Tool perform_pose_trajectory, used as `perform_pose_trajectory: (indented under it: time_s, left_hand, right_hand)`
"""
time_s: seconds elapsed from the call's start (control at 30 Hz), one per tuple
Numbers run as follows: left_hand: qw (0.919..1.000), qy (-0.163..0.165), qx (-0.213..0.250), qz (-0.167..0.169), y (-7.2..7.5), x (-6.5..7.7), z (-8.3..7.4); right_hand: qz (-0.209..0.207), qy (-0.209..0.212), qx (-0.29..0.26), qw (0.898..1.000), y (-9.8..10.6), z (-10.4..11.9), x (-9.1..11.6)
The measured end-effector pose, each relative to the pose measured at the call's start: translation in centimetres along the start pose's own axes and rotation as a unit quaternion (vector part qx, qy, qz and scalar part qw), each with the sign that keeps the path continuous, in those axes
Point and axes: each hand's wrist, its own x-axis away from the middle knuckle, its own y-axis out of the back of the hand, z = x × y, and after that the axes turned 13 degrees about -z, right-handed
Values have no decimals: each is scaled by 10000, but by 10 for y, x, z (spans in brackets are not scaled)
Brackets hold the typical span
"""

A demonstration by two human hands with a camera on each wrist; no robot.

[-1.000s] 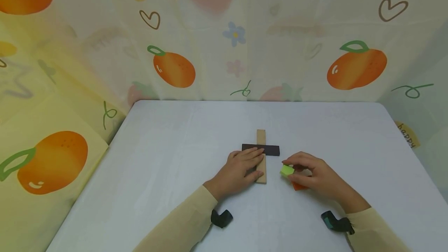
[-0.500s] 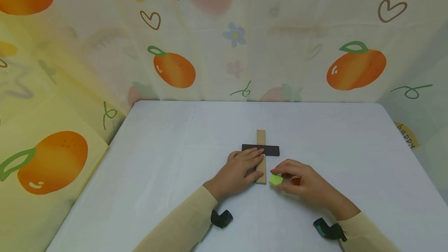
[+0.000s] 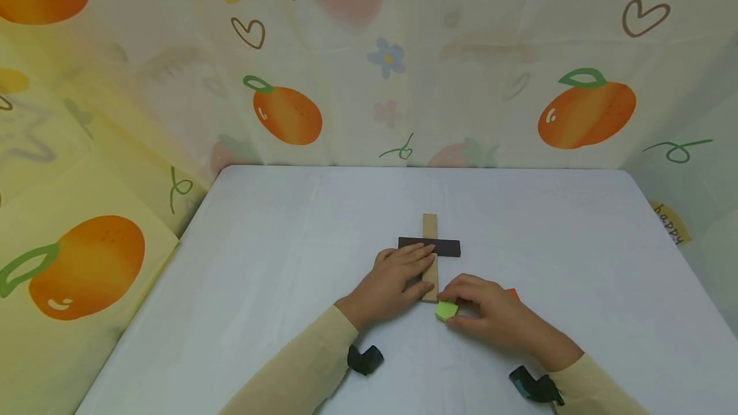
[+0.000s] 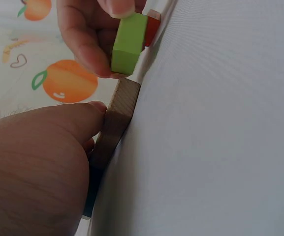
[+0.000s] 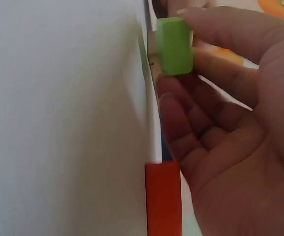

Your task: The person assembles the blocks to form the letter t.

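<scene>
Flat on the table, a dark block [image 3: 448,248] lies crosswise between a far wooden block [image 3: 430,225] and a near wooden block [image 3: 430,273], forming a cross. My left hand [image 3: 396,282] rests over the near wooden block and part of the dark one, fingers extended. Between thumb and fingertips, my right hand [image 3: 496,314] pinches a small light-green block [image 3: 446,310]. That block is at the near end of the near wooden block; whether they touch I cannot tell. An orange-red block [image 5: 163,199] lies beside my right hand, mostly hidden by it in the head view.
The white table [image 3: 300,229] spreads around the blocks. Behind it hangs a curtain [image 3: 346,82] printed with oranges. Black straps with small devices [image 3: 365,360] sit at both wrists.
My right hand has moved left and toward me with the green block, from right of the wooden block to its near end. The orange-red block stays behind. My left hand has not moved.
</scene>
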Motion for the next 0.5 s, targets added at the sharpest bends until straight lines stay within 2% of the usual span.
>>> perform_pose_trajectory:
  time_s: [0.2,0.5]
  left_hand:
    - [10000,22,26,10,0,0,0]
    - [10000,23,-20,28,0,0,0]
  right_hand:
    - [315,-282,361,9985,1,3,0]
    - [452,-231,673,9964,13,-1,2]
